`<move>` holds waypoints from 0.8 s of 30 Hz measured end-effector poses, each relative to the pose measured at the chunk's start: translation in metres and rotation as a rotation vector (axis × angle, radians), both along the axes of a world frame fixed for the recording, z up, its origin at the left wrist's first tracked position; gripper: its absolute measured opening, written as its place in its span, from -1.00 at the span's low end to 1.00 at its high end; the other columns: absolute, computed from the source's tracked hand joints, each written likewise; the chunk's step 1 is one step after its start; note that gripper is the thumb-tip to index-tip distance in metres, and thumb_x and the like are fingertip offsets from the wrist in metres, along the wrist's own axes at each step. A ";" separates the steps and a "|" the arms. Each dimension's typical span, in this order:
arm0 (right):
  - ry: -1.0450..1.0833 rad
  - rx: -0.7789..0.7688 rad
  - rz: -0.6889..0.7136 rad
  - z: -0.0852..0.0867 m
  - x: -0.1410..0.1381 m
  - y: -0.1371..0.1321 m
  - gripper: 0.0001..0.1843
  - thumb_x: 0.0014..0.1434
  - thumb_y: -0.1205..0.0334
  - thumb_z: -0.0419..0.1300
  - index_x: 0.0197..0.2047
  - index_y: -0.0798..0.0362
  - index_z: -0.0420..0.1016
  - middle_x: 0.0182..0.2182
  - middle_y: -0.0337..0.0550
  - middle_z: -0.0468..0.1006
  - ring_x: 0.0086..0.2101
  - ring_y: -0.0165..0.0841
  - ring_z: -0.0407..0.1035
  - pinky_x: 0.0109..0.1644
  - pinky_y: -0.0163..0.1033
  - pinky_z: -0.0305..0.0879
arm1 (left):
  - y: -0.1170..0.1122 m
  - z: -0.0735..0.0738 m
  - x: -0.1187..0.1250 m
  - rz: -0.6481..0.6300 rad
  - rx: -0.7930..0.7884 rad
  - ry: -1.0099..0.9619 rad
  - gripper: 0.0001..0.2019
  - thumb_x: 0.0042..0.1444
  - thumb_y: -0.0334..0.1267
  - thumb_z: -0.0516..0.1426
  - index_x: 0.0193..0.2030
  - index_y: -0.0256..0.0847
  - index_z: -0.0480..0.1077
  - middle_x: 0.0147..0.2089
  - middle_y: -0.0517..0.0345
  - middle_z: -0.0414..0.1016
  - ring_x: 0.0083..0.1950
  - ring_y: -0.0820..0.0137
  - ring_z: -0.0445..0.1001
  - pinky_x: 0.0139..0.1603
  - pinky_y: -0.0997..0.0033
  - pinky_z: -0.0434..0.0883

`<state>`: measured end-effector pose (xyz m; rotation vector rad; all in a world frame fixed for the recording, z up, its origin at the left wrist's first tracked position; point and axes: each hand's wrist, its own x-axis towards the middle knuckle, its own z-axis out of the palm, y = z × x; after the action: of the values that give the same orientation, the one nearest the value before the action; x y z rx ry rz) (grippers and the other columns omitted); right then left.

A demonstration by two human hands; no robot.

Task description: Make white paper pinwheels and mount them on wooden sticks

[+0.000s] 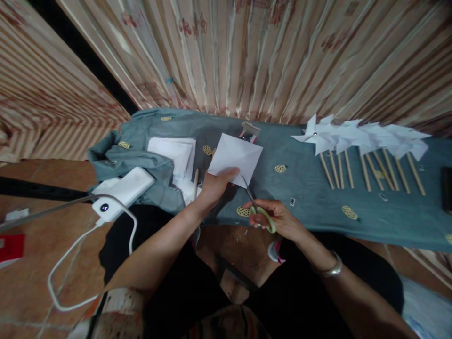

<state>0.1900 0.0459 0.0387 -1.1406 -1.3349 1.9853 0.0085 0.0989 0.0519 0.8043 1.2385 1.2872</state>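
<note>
The left hand (214, 184) pinches the near edge of a white paper square (236, 159) over the blue cloth (310, 197), while the right hand (277, 217) has its fingers curled through the green handles of scissors (256, 207), whose blades touch the paper's near right corner. Left of the paper lie a stack of white sheets (174, 155) and a white power bank (122, 192). Open cloth stretches right to a far row of paper pinwheels (360, 141), and a striped curtain (247, 56) closes the far side.

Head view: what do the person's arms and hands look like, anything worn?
Left hand and right hand are ungloved, and the forearms have no sleeves. A silver metal bangle circles the right wrist. No rings or watch that I can make out.
</note>
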 end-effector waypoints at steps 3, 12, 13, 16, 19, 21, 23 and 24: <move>0.007 0.003 -0.005 -0.002 0.000 0.000 -0.49 -0.08 -0.14 0.38 -0.19 0.09 0.52 -0.52 -0.26 0.47 -0.54 -0.50 0.32 -0.51 -0.41 0.23 | 0.000 -0.001 0.000 -0.022 -0.016 -0.004 -0.77 -0.16 -0.23 0.28 -0.33 -0.22 0.44 -0.34 0.11 0.52 -0.38 0.38 0.43 -0.44 0.41 0.33; -0.043 0.051 0.017 0.000 0.002 0.000 -0.48 -0.02 -0.17 0.33 -0.16 0.10 0.54 -0.53 -0.26 0.47 -0.54 -0.50 0.34 -0.48 -0.40 0.29 | -0.001 -0.005 0.001 -0.024 -0.004 0.018 -0.73 -0.15 -0.19 0.28 -0.28 -0.23 0.43 -0.32 0.10 0.53 -0.37 0.37 0.44 -0.45 0.41 0.33; -0.041 0.049 0.015 0.000 0.002 0.000 -0.47 -0.02 -0.18 0.33 -0.16 0.10 0.54 -0.54 -0.27 0.47 -0.54 -0.50 0.34 -0.49 -0.40 0.29 | -0.001 -0.005 0.001 -0.027 -0.002 0.016 -0.71 -0.15 -0.19 0.28 -0.26 -0.23 0.43 -0.32 0.09 0.53 -0.37 0.37 0.44 -0.44 0.41 0.33; -0.040 0.034 0.007 0.001 0.000 0.000 -0.48 -0.03 -0.18 0.33 -0.18 0.10 0.54 -0.55 -0.27 0.47 -0.55 -0.50 0.34 -0.51 -0.41 0.28 | -0.001 -0.005 0.001 -0.019 -0.003 0.018 -0.66 -0.16 -0.20 0.29 -0.20 -0.22 0.43 -0.31 0.11 0.53 -0.35 0.35 0.45 -0.41 0.39 0.35; -0.030 0.028 -0.012 0.002 -0.001 0.000 -0.50 -0.04 -0.16 0.34 -0.22 0.10 0.54 -0.57 -0.27 0.47 -0.57 -0.50 0.33 -0.52 -0.41 0.27 | -0.001 -0.005 0.002 -0.013 -0.014 0.014 -0.67 -0.17 -0.19 0.29 -0.22 -0.21 0.43 -0.31 0.11 0.53 -0.36 0.35 0.45 -0.42 0.38 0.35; -0.021 0.024 -0.024 0.003 -0.002 0.000 -0.51 -0.05 -0.15 0.35 -0.23 0.09 0.54 -0.58 -0.27 0.47 -0.58 -0.51 0.32 -0.53 -0.41 0.27 | -0.001 -0.005 0.002 -0.016 -0.022 0.016 -0.69 -0.17 -0.18 0.29 -0.25 -0.21 0.42 -0.31 0.10 0.53 -0.37 0.36 0.44 -0.43 0.38 0.35; -0.017 0.015 -0.034 0.004 -0.003 0.000 -0.52 -0.06 -0.15 0.36 -0.25 0.09 0.54 -0.58 -0.28 0.47 -0.59 -0.51 0.32 -0.54 -0.40 0.27 | -0.001 -0.004 0.002 -0.016 -0.024 0.024 -0.68 -0.17 -0.17 0.29 -0.25 -0.22 0.42 -0.31 0.09 0.53 -0.37 0.36 0.44 -0.44 0.39 0.35; -0.015 0.008 -0.038 0.005 -0.003 0.000 -0.52 -0.07 -0.15 0.37 -0.26 0.10 0.54 -0.59 -0.28 0.47 -0.59 -0.51 0.32 -0.55 -0.41 0.26 | -0.001 -0.004 0.001 -0.016 -0.023 0.027 -0.66 -0.18 -0.16 0.29 -0.24 -0.23 0.42 -0.30 0.09 0.53 -0.36 0.36 0.45 -0.44 0.40 0.35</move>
<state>0.1867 0.0457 0.0434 -1.1713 -1.3175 1.9462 0.0100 0.0984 0.0476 0.8157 1.2638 1.2510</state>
